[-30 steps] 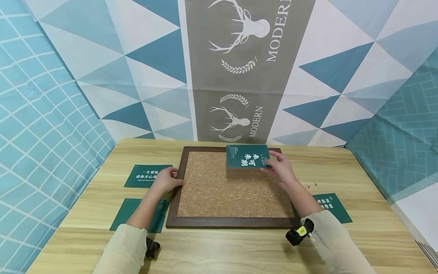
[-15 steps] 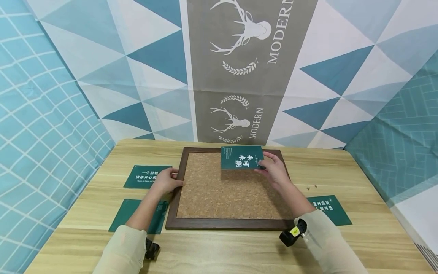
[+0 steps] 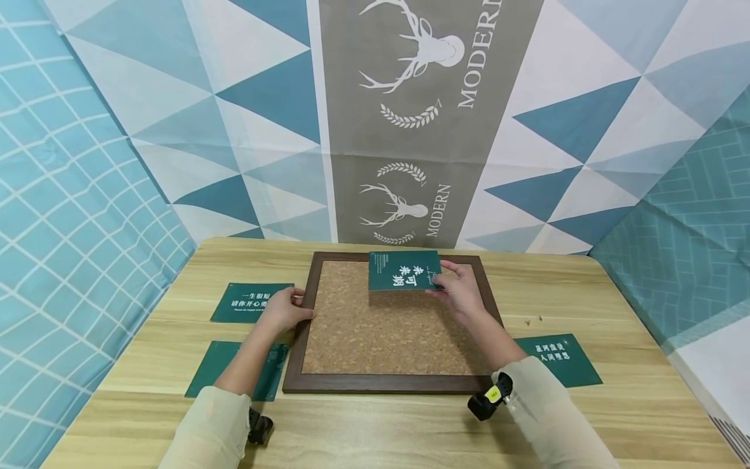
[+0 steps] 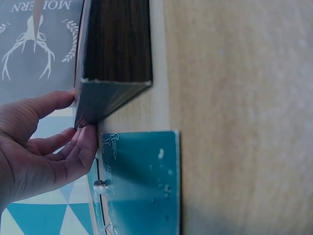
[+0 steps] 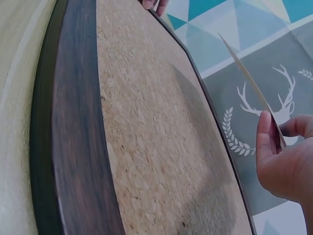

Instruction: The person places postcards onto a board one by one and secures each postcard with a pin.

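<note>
The right hand is pinching one end of a green card, its grip closed with the thumb on the printed face and fingers behind, and is holding it over the far part of a cork board, apart from the surface. The card is covering a stretch of the far side of the dark frame, and in the right wrist view it is showing almost edge-on, so its print is not readable there; a soft shadow is lying on the cork. The left hand is gripping the left side of the frame, its grip narrowed between thumb and curled fingers, with some fingertips disappearing behind the edge. On the bench, an upper left card and a lower left card are lying beside the board, the hand hiding the end of one's lettering and the forearm crossing the other. A right card is lying partly under the right arm and sleeve. Two tiny bits are resting near the board's right side, too small to identify. In the left wrist view, a shiny knob is sitting by a card's edge, hard to make out.
</note>
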Tool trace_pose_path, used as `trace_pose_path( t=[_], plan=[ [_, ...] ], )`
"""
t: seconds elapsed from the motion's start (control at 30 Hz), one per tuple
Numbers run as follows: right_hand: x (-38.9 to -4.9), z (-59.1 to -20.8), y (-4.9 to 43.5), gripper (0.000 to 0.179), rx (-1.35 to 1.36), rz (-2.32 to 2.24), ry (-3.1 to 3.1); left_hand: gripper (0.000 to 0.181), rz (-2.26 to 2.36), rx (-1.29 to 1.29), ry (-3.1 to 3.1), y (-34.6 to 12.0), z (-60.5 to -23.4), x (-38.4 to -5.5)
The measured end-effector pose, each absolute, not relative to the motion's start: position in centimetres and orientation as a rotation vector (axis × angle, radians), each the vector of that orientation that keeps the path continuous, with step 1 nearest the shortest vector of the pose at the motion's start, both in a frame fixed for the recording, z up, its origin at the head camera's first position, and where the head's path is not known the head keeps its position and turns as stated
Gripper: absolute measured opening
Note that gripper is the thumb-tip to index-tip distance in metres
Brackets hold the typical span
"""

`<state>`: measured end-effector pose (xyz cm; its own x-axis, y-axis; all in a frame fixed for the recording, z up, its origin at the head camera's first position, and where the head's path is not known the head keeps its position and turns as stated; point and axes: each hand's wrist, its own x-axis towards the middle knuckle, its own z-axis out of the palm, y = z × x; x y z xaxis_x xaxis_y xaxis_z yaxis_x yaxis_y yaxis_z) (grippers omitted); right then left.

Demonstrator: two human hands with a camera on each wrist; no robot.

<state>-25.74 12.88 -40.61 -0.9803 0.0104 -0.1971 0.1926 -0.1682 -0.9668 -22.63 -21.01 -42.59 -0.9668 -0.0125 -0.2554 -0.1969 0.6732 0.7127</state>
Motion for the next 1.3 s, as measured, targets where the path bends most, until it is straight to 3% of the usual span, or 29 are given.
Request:
trace_pose_path(
  t=[1.3],
  plan=[
    [-26.6,-42.4,8.3,0.05,0.291,-2.366,1.887,0.059,1.18,-0.154,2.665,-21.0,-42.7,-22.7]
  ],
)
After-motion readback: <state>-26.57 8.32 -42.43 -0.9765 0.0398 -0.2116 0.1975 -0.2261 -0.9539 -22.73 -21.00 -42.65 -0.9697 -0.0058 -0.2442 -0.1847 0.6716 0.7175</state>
